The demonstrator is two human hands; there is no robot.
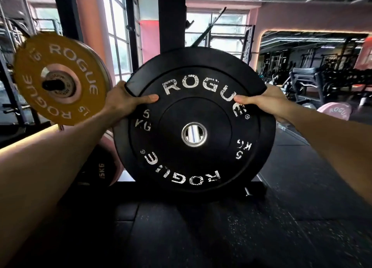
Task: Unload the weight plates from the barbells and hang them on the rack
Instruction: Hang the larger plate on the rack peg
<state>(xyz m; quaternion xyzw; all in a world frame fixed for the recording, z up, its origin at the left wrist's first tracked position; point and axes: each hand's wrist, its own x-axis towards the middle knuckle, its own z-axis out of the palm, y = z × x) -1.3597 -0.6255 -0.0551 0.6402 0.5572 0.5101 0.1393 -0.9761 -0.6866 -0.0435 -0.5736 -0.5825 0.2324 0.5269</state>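
Hands (128,100) (267,102) grip black plate (193,167) rim, before rack upright (171,16).

Two bare forearms enter from the lower corners, without sleeves. The left hand (128,100) and right hand (267,102) are ungloved. No rings or wristbands show.

black 5 kg plate (193,123), upright, before rack upright (171,16)

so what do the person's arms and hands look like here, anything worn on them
Both forearms are bare as far as the frame shows: no sleeves, gloves, wraps or straps. The left hand and the right hand show no rings, and no watch or band shows at either wrist. Nothing marks the arms.
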